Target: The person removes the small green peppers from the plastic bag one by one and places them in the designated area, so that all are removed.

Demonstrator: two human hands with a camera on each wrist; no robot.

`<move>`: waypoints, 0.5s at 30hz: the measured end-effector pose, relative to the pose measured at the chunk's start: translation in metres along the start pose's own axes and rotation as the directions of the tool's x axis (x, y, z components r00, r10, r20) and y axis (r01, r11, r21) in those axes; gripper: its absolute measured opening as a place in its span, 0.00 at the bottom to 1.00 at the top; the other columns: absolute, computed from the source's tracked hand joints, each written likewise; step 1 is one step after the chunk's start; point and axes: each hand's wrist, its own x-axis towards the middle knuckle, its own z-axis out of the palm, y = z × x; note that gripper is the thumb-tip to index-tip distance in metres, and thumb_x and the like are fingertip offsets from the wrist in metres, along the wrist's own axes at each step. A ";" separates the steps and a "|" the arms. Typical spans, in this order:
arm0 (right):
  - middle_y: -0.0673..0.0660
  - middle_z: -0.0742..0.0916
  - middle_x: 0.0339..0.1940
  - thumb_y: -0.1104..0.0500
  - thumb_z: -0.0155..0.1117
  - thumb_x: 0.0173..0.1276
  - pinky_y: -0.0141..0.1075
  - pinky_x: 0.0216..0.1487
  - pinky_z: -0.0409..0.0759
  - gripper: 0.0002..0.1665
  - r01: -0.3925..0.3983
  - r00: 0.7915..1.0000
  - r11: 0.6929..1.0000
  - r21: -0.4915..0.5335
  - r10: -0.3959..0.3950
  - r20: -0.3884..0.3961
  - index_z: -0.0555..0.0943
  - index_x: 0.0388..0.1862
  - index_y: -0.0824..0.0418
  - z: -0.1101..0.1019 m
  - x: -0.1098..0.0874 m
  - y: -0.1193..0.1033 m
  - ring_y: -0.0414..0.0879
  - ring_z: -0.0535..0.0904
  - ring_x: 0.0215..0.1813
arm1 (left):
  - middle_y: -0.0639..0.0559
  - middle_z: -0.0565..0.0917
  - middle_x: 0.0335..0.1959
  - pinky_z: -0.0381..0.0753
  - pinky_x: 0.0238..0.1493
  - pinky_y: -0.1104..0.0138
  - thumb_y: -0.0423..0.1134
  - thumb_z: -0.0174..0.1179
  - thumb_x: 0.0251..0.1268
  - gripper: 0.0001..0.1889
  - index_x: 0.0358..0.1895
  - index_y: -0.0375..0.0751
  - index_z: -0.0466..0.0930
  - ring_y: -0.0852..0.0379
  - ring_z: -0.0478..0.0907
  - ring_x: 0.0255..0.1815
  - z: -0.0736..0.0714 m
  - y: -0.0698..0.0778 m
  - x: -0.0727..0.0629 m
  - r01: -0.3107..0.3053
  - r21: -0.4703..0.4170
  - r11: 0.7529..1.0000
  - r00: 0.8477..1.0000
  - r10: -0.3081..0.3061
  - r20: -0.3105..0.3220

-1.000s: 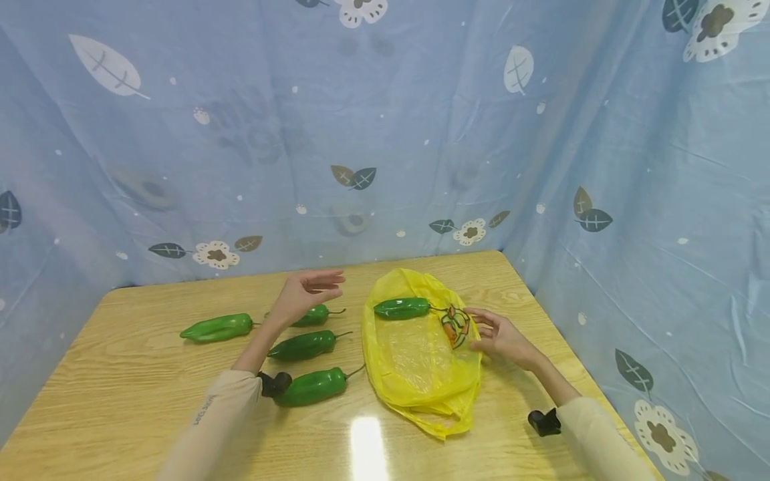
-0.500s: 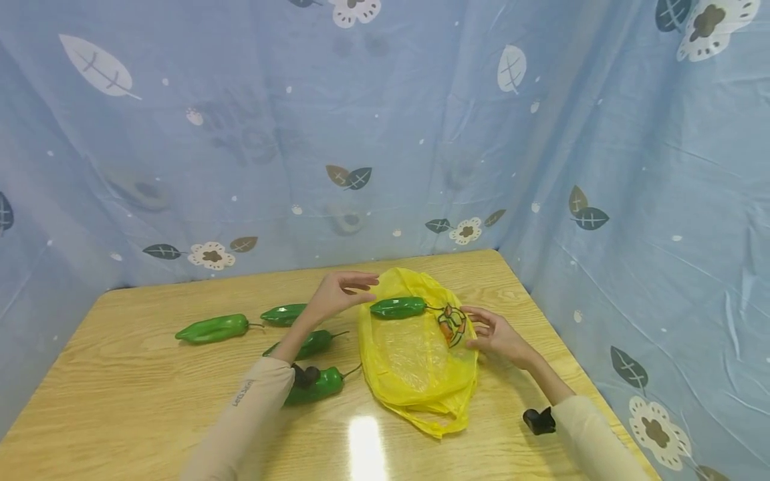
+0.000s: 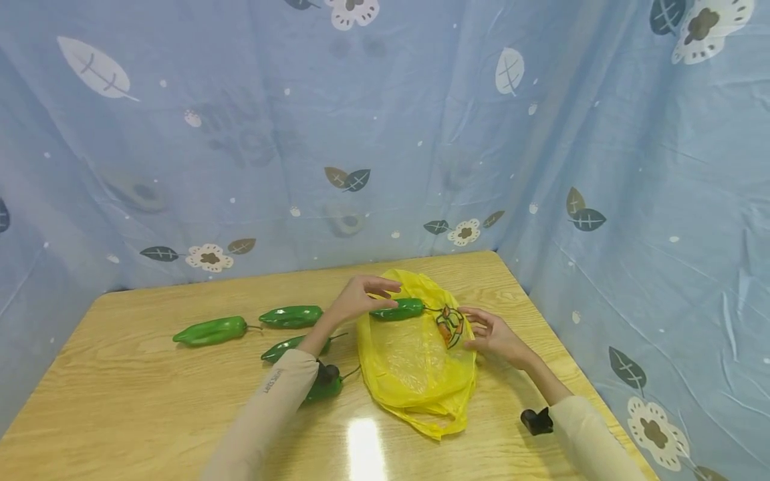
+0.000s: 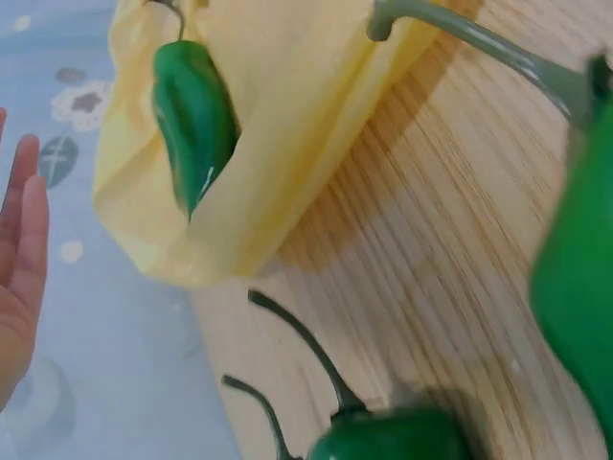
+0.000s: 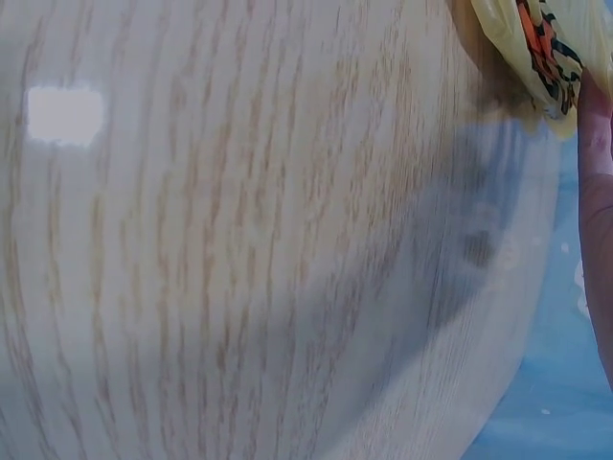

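A yellow plastic bag [image 3: 415, 364] lies spread on the table, with a printed patch [image 3: 450, 327] near its right edge. One green chili pepper [image 3: 409, 309] lies at the far end of the bag; in the left wrist view a bag fold overlaps this pepper [image 4: 194, 120]. My left hand [image 3: 363, 297] hovers over its left end with nothing held, fingers extended. At the bag's right edge, my right hand [image 3: 498, 339] curls fingers and thumb around the plastic; in the right wrist view the thumb [image 5: 596, 129] touches the bag [image 5: 503, 24].
Left of the bag lie several more green peppers: a lighter one [image 3: 210, 331], one at the back [image 3: 291, 316], one in the middle [image 3: 289, 348] and one in front [image 3: 325, 387], partly behind my left sleeve [image 3: 271, 407]. A blue patterned curtain [image 3: 337, 133] borders the wooden table [image 3: 138, 387].
My left hand has moved right, from above the loose peppers to above the pepper at the bag. My right hand and the bag have stayed in place; the view has shifted slightly.
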 end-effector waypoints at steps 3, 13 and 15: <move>0.68 0.66 0.69 0.68 0.69 0.60 0.64 0.66 0.57 0.42 0.018 1.000 1.000 -0.004 -0.018 0.005 0.63 0.72 0.65 0.000 0.000 0.002 0.67 0.59 0.69 | 0.46 0.84 0.51 0.82 0.47 0.62 0.37 0.68 0.59 0.22 0.58 0.38 0.80 0.42 0.81 0.50 0.004 -0.003 0.003 -0.004 -0.022 1.000 1.000 0.004 0.022; 0.68 0.67 0.68 0.69 0.70 0.59 0.64 0.67 0.55 0.42 0.019 1.000 1.000 0.003 -0.019 -0.005 0.63 0.72 0.65 0.000 0.000 0.004 0.64 0.61 0.68 | 0.42 0.80 0.57 0.76 0.58 0.57 0.32 0.65 0.61 0.25 0.62 0.30 0.74 0.38 0.74 0.59 0.006 -0.022 0.009 0.067 -0.143 0.987 0.995 -0.055 0.085; 0.67 0.66 0.69 0.69 0.69 0.59 0.64 0.67 0.55 0.42 0.016 1.000 1.000 0.009 -0.016 -0.010 0.63 0.72 0.65 0.000 0.000 0.003 0.64 0.61 0.68 | 0.42 0.78 0.59 0.73 0.61 0.57 0.32 0.65 0.61 0.26 0.63 0.30 0.73 0.39 0.72 0.61 0.004 -0.027 0.010 0.107 -0.162 0.981 0.991 -0.093 0.094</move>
